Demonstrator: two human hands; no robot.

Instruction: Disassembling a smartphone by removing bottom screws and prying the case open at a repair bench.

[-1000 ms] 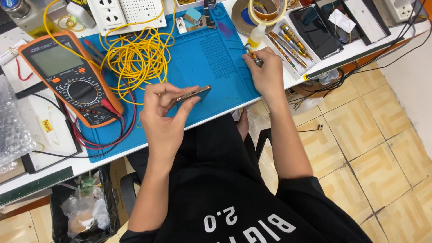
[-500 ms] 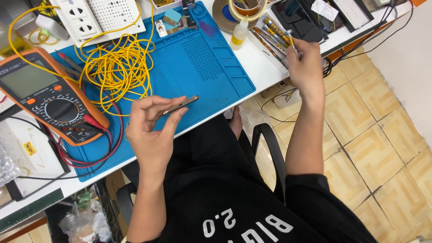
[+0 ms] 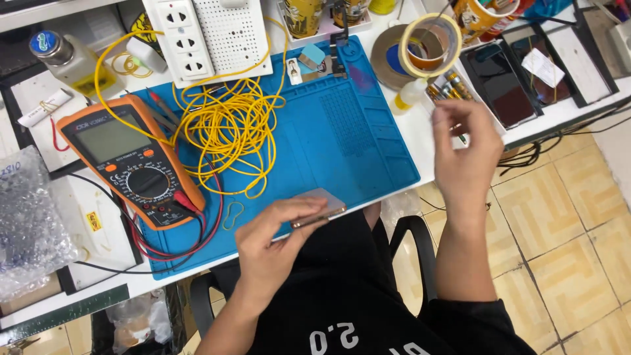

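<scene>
Phone, thin, flat and silver-edged, sits in your left hand just above the near edge of the blue rubber mat on the white table. Keep it level and pinch it firmly. Your right hand grips a thin little tool by the tray of screwdrivers; hold it gently.

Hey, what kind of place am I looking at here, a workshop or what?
Most likely a phone or electronics repair bench: an orange multimeter with leads lies on a blue repair mat, the left hand holds a slim phone-like device, and dark phone screens sit nearby.
</scene>
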